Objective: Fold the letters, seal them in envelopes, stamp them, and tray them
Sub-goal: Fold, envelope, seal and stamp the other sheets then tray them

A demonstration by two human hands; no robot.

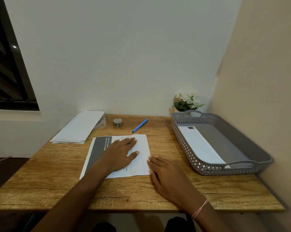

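While left hand (119,153) lies flat, fingers straight, on one part-folded letter (141,143) on table (57,173), right hand (168,178) flat too, fingertips at its right edge, one stamped envelope (200,146) in one tray (178,133) at right, one envelope stack (81,126), one stamp roll (118,122), one pen (140,125) behind.

The left hand (119,153) covers much of the print on the letter (142,144), the rest unreadably small.
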